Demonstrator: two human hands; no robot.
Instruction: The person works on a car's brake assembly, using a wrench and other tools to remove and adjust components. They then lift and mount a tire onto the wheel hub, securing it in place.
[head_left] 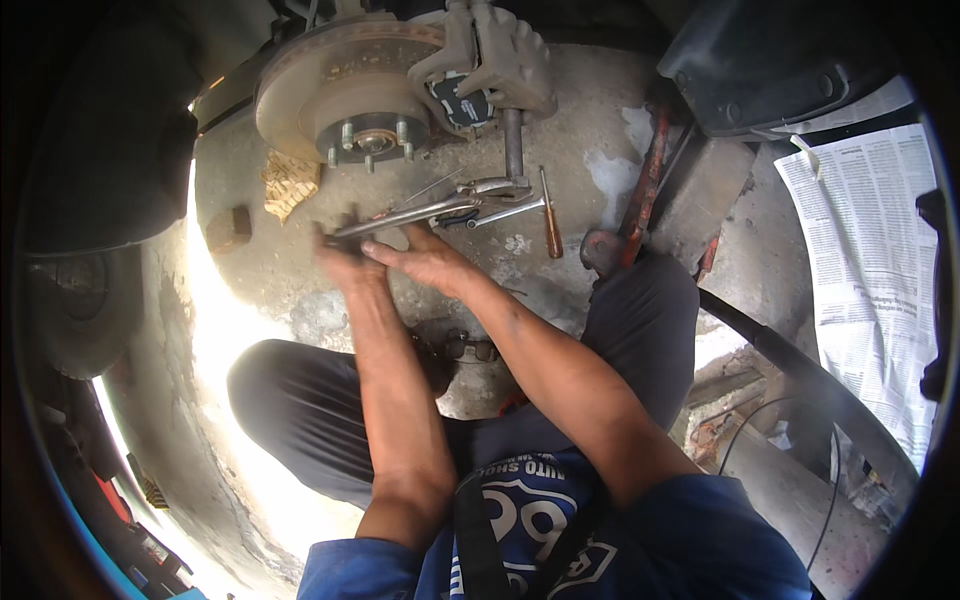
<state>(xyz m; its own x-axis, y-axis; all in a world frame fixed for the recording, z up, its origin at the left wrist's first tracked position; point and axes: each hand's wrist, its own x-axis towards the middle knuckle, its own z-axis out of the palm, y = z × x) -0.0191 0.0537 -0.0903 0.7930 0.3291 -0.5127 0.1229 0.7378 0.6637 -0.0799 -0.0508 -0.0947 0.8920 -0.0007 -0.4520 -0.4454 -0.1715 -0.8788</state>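
Note:
My left hand, blurred, is closed on the lower-left end of a long steel tool handle. My right hand is beside it, thumb against the handle and fingers partly hidden beneath. The tool's upper-right end meets a metal jaw piece below a cylindrical pin hanging from the brake caliper. A brake disc with studs is above my hands, with a dark pad in the caliper. An orange-handled screwdriver and a wrench lie to the right.
A crumpled paper and block lie left. A red floor jack, dark hose, newspaper and thin cable are at the right. Dark wheel-well panels flank the disc. My bent knees frame the concrete floor.

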